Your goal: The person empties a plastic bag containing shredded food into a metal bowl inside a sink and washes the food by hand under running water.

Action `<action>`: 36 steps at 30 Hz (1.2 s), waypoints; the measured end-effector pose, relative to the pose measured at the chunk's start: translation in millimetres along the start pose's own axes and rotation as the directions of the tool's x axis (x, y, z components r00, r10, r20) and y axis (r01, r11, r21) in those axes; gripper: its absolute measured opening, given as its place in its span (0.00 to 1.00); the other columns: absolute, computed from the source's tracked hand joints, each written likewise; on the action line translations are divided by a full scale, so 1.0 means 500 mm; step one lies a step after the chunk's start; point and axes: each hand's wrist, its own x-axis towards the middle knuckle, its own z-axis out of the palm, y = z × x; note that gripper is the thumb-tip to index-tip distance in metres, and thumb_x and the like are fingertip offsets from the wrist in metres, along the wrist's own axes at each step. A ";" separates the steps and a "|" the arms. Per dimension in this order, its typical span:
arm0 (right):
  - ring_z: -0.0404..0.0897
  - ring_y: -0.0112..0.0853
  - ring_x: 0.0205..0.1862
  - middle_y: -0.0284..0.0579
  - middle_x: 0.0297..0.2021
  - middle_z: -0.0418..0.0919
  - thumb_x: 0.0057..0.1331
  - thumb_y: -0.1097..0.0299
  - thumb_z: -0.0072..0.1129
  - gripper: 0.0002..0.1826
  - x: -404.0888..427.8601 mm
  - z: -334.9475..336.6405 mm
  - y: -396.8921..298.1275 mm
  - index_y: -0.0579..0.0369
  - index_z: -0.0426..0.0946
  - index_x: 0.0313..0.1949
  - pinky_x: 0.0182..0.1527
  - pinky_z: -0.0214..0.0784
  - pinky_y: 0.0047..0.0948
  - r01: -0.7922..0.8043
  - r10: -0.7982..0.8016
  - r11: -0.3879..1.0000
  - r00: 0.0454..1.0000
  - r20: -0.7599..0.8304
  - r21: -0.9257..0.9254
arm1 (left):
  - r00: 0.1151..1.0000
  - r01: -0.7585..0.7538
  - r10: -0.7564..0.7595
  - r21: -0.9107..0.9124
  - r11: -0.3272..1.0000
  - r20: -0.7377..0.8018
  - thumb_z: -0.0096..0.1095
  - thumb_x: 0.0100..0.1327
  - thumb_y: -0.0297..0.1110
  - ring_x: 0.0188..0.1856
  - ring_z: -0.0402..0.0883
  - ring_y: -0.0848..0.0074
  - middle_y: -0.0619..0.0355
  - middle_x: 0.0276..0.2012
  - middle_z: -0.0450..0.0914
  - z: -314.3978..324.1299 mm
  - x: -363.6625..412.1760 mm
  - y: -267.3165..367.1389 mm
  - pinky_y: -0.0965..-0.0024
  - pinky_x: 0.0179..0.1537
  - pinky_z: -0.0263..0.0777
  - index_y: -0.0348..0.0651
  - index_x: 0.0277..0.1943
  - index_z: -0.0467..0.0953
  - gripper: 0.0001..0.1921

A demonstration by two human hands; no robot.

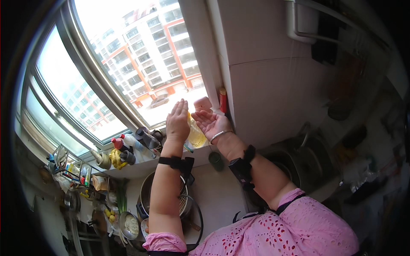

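Observation:
Both my hands are raised before the window sill. My left hand is held flat with its back towards me, its fingers straight and nothing seen in it. My right hand has its bare palm turned up, fingers loosely spread, a silver bangle at the wrist. A clear bottle of yellow liquid shows between the hands, partly hidden by them; contact cannot be judged. Beyond the right fingers are a pink object and a red tube-shaped container. Below hangs or stands a dark green cup.
Several bottles line the sill at left. Under my left forearm sits a large pot with a rack. A metal bowl of pale food and green onions are lower left. A sink lies right.

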 end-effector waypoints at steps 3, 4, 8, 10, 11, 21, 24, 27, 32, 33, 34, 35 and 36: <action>0.80 0.48 0.56 0.60 0.48 0.82 0.71 0.63 0.33 0.23 -0.057 -0.057 -0.079 0.66 0.78 0.44 0.61 0.70 0.44 -0.019 0.022 0.999 0.998 0.062 -0.047 | 0.998 0.053 -0.054 0.026 0.998 0.030 0.47 0.57 0.18 0.77 0.54 0.62 0.51 0.75 0.56 0.011 0.008 0.024 0.47 0.71 0.55 0.42 0.74 0.58 0.38; 0.80 0.49 0.56 0.60 0.49 0.82 0.72 0.62 0.33 0.23 -0.089 -0.071 -0.089 0.66 0.78 0.44 0.60 0.70 0.43 -0.030 0.037 0.997 0.994 0.104 -0.070 | 0.997 0.010 -0.011 -0.010 1.000 -0.083 0.47 0.53 0.17 0.77 0.53 0.59 0.47 0.75 0.55 -0.003 -0.005 0.013 0.52 0.73 0.54 0.37 0.73 0.57 0.39; 0.80 0.48 0.57 0.57 0.49 0.83 0.74 0.60 0.33 0.24 -0.216 -0.251 -0.239 0.64 0.78 0.46 0.56 0.71 0.41 -0.014 0.028 0.979 0.998 0.065 -0.202 | 0.979 -0.042 -0.008 -0.240 0.970 -0.205 0.49 0.49 0.16 0.72 0.61 0.51 0.43 0.69 0.65 -0.020 -0.105 0.189 0.56 0.72 0.56 0.36 0.65 0.68 0.35; 0.80 0.47 0.57 0.55 0.50 0.82 0.74 0.59 0.35 0.23 -0.259 -0.395 -0.264 0.63 0.78 0.47 0.57 0.70 0.40 -0.061 0.035 0.965 0.994 -0.107 -0.253 | 0.998 0.049 -0.065 -0.429 0.902 -0.024 0.51 0.47 0.15 0.70 0.62 0.48 0.43 0.66 0.68 0.045 -0.261 0.269 0.55 0.72 0.57 0.38 0.61 0.72 0.33; 0.80 0.47 0.57 0.54 0.50 0.82 0.75 0.58 0.36 0.23 -0.273 -0.483 -0.297 0.63 0.77 0.48 0.58 0.69 0.40 -0.072 0.009 0.959 0.974 -0.226 -0.274 | 0.997 0.080 -0.058 -0.540 0.838 0.058 0.53 0.46 0.14 0.70 0.63 0.47 0.42 0.65 0.68 0.098 -0.329 0.330 0.54 0.72 0.57 0.39 0.60 0.73 0.32; 0.60 0.43 0.73 0.55 0.67 0.66 0.69 0.46 0.53 0.38 -0.308 -0.838 -0.408 0.62 0.62 0.69 0.73 0.44 0.47 -0.430 -0.037 0.685 0.786 -0.617 -0.589 | 0.725 0.406 -0.020 -0.404 0.820 0.688 0.61 0.55 0.26 0.72 0.59 0.49 0.45 0.67 0.67 0.407 -0.764 0.660 0.51 0.70 0.57 0.41 0.57 0.76 0.24; 0.63 0.45 0.70 0.61 0.69 0.62 0.63 0.59 0.62 0.38 -0.284 -0.980 -0.450 0.67 0.62 0.68 0.67 0.60 0.36 -0.300 0.057 0.065 0.953 -0.297 -0.952 | 0.714 0.248 0.016 -0.275 0.929 0.700 0.59 0.57 0.32 0.70 0.64 0.57 0.52 0.64 0.72 0.428 -0.783 0.669 0.50 0.68 0.58 0.43 0.53 0.79 0.19; 0.48 0.59 0.75 0.59 0.76 0.40 0.53 0.51 0.73 0.52 -0.249 -1.066 -0.425 0.45 0.54 0.74 0.72 0.53 0.47 -0.292 -0.040 -0.679 0.931 -0.363 -0.674 | 0.710 0.246 -0.019 -0.222 0.944 0.704 0.58 0.57 0.35 0.66 0.68 0.62 0.57 0.60 0.77 0.433 -0.779 0.677 0.51 0.67 0.58 0.45 0.50 0.81 0.17; 0.34 0.66 0.75 0.55 0.77 0.26 0.49 0.54 0.77 0.56 -0.122 -1.036 -0.312 0.33 0.51 0.74 0.71 0.51 0.62 -0.282 0.056 -0.836 0.809 -0.585 -0.470 | 0.725 0.261 -0.057 -0.197 0.945 0.687 0.60 0.55 0.36 0.63 0.72 0.62 0.56 0.55 0.79 0.425 -0.777 0.677 0.52 0.66 0.60 0.45 0.50 0.80 0.18; 0.32 0.66 0.75 0.55 0.77 0.25 0.49 0.56 0.77 0.56 -0.114 -1.028 -0.289 0.32 0.51 0.74 0.69 0.51 0.67 -0.256 0.098 -0.847 0.786 -0.610 -0.467 | 0.713 0.281 -0.074 -0.188 0.941 0.697 0.60 0.55 0.36 0.63 0.72 0.62 0.56 0.55 0.79 0.422 -0.774 0.676 0.52 0.66 0.60 0.45 0.50 0.80 0.18; 0.39 0.65 0.75 0.56 0.76 0.34 0.54 0.61 0.73 0.45 -0.107 -1.030 -0.276 0.39 0.60 0.70 0.66 0.63 0.58 -0.166 0.135 -0.879 0.812 -0.567 -0.447 | 0.712 0.276 -0.062 -0.198 0.941 0.699 0.60 0.55 0.36 0.62 0.72 0.62 0.56 0.54 0.80 0.424 -0.769 0.674 0.53 0.66 0.60 0.45 0.50 0.80 0.18; 0.39 0.65 0.75 0.56 0.76 0.34 0.54 0.61 0.73 0.45 -0.095 -1.095 -0.270 0.39 0.60 0.70 0.66 0.63 0.58 -0.158 0.146 -0.882 0.803 -0.577 -0.443 | 0.713 0.267 -0.046 -0.210 0.940 0.700 0.60 0.55 0.36 0.62 0.72 0.62 0.56 0.54 0.80 0.430 -0.769 0.673 0.54 0.65 0.60 0.44 0.49 0.80 0.18; 0.52 0.62 0.71 0.58 0.72 0.48 0.57 0.59 0.69 0.37 -0.077 -1.189 -0.292 0.43 0.66 0.66 0.63 0.66 0.54 -0.047 0.196 -0.857 0.891 -0.409 -0.514 | 0.717 0.253 -0.024 -0.227 0.941 0.697 0.60 0.55 0.36 0.62 0.72 0.62 0.56 0.54 0.80 0.441 -0.741 0.675 0.54 0.65 0.60 0.44 0.49 0.80 0.18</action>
